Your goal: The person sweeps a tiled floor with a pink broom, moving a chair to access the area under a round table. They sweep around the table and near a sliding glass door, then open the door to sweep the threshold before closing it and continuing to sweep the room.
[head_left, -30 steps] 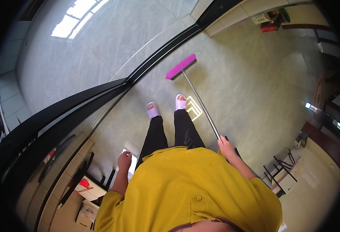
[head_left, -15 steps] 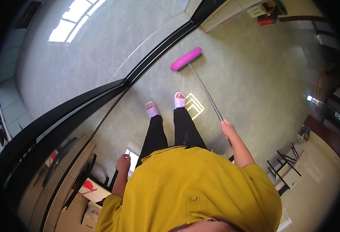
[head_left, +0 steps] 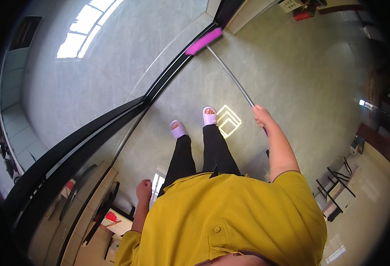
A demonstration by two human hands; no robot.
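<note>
silver-poled, pink-bristled broom [head_left: 204, 41] is held over the black metal door track [head_left: 166, 74], gripped firmly in the right hand [head_left: 261, 116], for extra reach imo; left hand [head_left: 144, 189] is curled, off the track, contents can't be told.

The broom [head_left: 235, 80] I hold has a long, slim, silver-grey handle [head_left: 227, 69] with a purple end just below my right hand [head_left: 261, 116]. The handle slants away from me, forward and to the left, down to a wide head [head_left: 204, 42] of bright magenta bristles. The head lies slantwise at the floor's [head_left: 288, 80] far edge, over the black track [head_left: 170, 68], roughly along its line, bristles facing away from me; I can't tell whether they press on it.
</note>
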